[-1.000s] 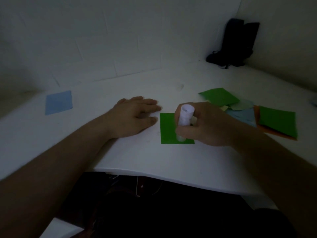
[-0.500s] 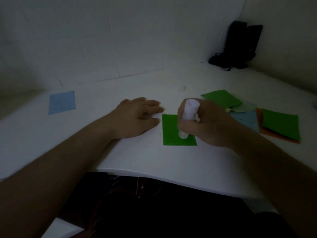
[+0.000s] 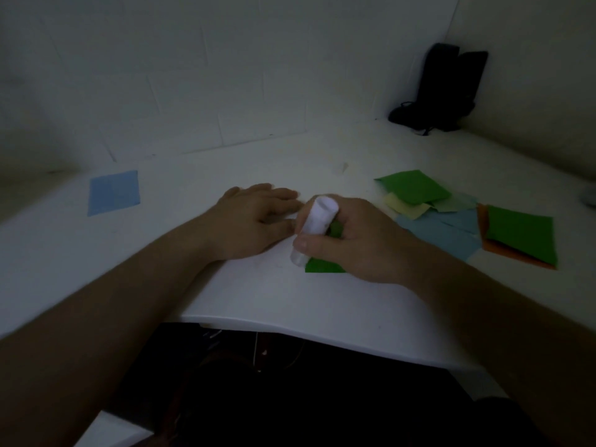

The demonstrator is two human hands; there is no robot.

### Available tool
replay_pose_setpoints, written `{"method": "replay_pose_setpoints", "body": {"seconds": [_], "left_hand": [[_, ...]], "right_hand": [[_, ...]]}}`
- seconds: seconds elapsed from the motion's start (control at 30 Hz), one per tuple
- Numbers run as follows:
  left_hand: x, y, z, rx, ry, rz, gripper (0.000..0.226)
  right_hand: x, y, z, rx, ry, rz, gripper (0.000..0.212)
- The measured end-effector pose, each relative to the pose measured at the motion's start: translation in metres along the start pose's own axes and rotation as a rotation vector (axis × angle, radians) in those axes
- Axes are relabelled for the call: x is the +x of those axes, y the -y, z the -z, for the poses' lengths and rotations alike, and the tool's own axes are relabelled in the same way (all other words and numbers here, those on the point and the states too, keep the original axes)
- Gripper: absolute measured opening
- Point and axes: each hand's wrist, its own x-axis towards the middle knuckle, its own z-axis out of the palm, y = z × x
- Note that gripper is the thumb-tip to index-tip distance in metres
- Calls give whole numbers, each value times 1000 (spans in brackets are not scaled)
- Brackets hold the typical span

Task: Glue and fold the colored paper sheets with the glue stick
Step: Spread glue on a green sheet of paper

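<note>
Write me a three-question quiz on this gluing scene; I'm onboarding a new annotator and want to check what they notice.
1. True or false: the right hand grips the white glue stick with its lower end on the green paper square.
2. Which sheet lies alone, far to the left of both hands? A) orange B) blue paper sheet C) yellow
3. Fill in: the left hand lies ____ on the white table, holding nothing.

Key: 1 true; 2 B; 3 flat.
</note>
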Motion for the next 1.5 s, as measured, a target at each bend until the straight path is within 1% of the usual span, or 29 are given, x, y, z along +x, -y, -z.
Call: {"method": "replay_pose_setpoints", "body": {"seconds": [0.03,0.1,0.17,0.23,0.37,0.5,0.6,0.63,0.67,0.73,0.77,0.9,0.97,1.0,1.07,1.1,1.17,1.23,1.37,1.5], "left_hand": [[0,0,0,18,2,3,67],[1,-1,-1,39,11,52,75],[0,-3,0,41,12,78,81],[-1,-5,2,40,17,78,83],[-1,-7,4,31,37,88,85],[-1,-8,5,31,37,68,82],[-1,-6,4,38,30,47,77],[-1,-6,3,47,29,45,77],[-1,-6,2,55,30,54,79],[-1,-7,2,57,41,93,84],[-1,-7,3,51,41,99,85],[0,-4,3,47,32,64,80],[1,-3,2,42,31,56,77],[1,-2,2,37,32,50,74],[1,-1,1,30,30,27,71],[1,0,0,33,25,18,71],[1,0,0,44,23,33,75],[1,-2,1,50,33,61,80],[-1,-6,2,53,14,77,81],[-2,-7,2,53,9,87,79]], "right_hand": [[0,-1,2,13,-44,-15,10],[-1,-4,7,12,-123,-46,15],[-1,-6,8,-52,-106,-44,27],[-4,-5,5,-110,-53,-36,31],[-4,-2,0,-156,-8,34,25],[-3,-1,-3,-102,23,41,25],[-3,-2,0,-26,-17,27,11],[-2,-3,2,-11,-44,5,10],[-2,-4,5,-16,-74,-11,13],[-3,-7,8,-62,-100,-25,28],[-4,-7,7,-84,-87,-15,31],[-5,-5,1,-123,-29,35,27],[-3,-2,-2,-126,0,31,29],[-3,-2,-2,-105,-5,32,26],[-3,0,2,-42,-25,31,10],[-4,1,5,-25,-33,26,13],[-5,-2,7,-41,-34,20,6],[-5,-3,6,-93,-25,25,14],[-8,-4,12,-96,43,16,12],[-12,-10,27,-124,77,10,21]]}}
